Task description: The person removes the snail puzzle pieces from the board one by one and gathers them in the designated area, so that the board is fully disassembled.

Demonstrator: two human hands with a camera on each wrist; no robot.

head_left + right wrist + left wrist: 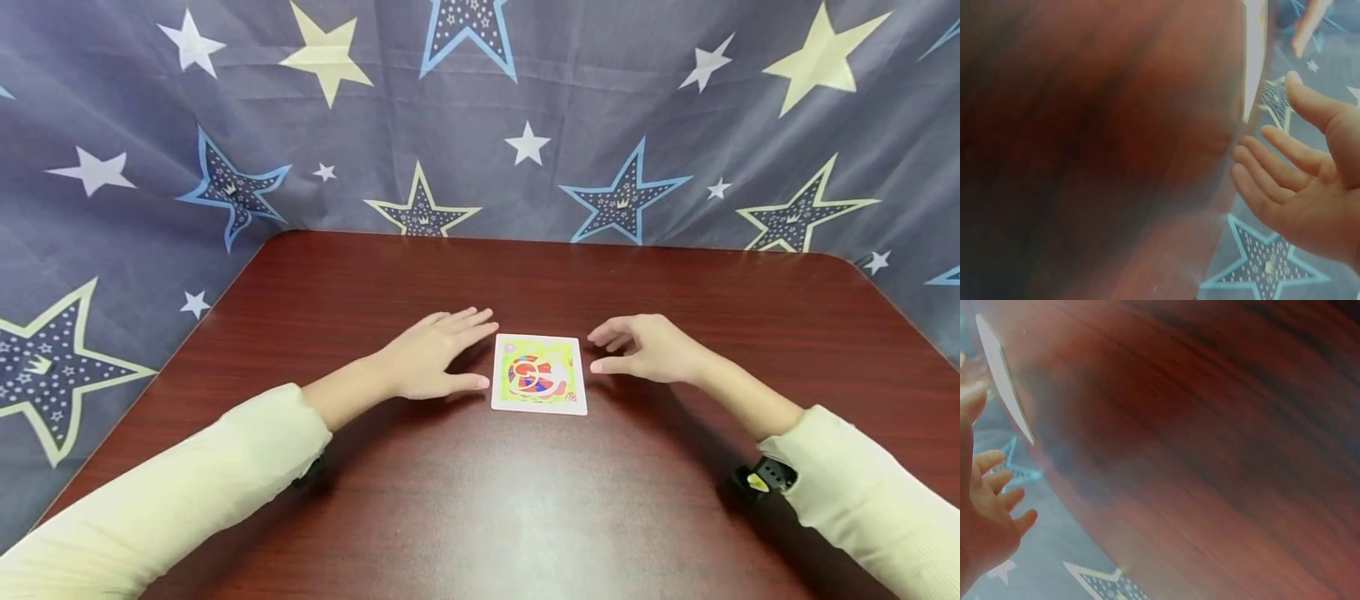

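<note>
A square card [539,375] with a white border and a bright red, blue and yellow-green picture lies flat on the table. Left of it is my left hand [431,354], palm down, fingers straight and spread, thumb near the card's left edge. To the right, my right hand [652,350] has relaxed, slightly bent fingers and holds nothing; a small gap parts it from the card. The left wrist view catches the card [1005,378] edge-on beside the left hand [991,512]. In the right wrist view the card [1254,59] stands past the right hand's fingertips [1244,153].
The dark red wooden table [480,500] has rounded far corners. A grey-blue cloth [480,117] printed with stars hangs behind it and at the sides. A dark band with a yellow mark [765,477] sits at the right wrist, below a pale sleeve [862,483].
</note>
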